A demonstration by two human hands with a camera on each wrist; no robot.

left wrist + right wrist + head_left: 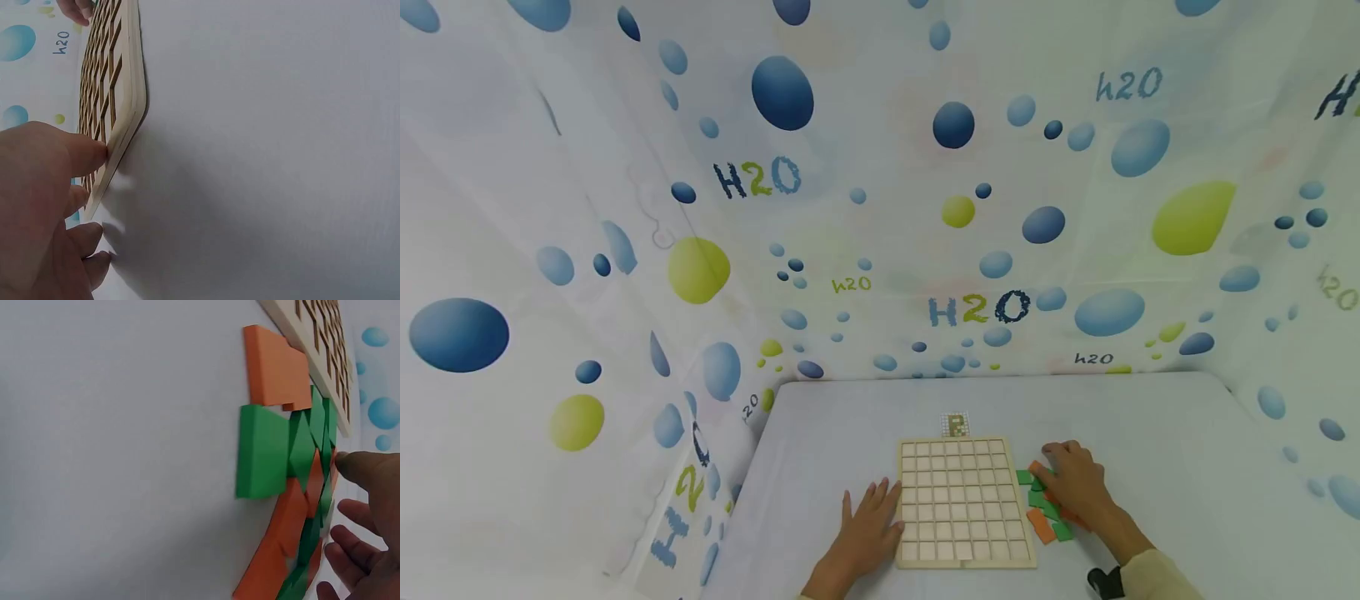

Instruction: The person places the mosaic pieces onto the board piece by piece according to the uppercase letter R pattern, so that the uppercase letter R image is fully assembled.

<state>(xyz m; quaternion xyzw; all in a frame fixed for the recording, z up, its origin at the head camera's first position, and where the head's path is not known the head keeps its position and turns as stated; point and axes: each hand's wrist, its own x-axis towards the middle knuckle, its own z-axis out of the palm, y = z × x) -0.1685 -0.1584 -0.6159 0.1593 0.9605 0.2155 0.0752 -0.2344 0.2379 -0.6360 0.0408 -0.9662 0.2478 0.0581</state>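
A pale wooden board (pixel 967 503) divided into small square cells lies on the white table. At its left edge is my left hand (pixel 868 525), fingers extended. In the left wrist view the thumb (pixel 87 155) touches the board's rim (pixel 134 94). Right of the board, flat green tiles (pixel 265 453) and orange tiles (pixel 278 367) lie in a loose, partly overlapping heap. Over the far side of this heap is my right hand (pixel 1077 481). Its thumb (pixel 356 465) meets an orange tile in the right wrist view, while the other fingers stay loosely bent and apart, with no tile between them.
A small card (pixel 956 424) with a grid pattern lies just beyond the board's far edge. Cloth printed with drops and H2O lettering (pixel 979 308) hangs behind the table (pixel 820 433) and at its sides. A dark object (pixel 1105 582) sits by the right sleeve.
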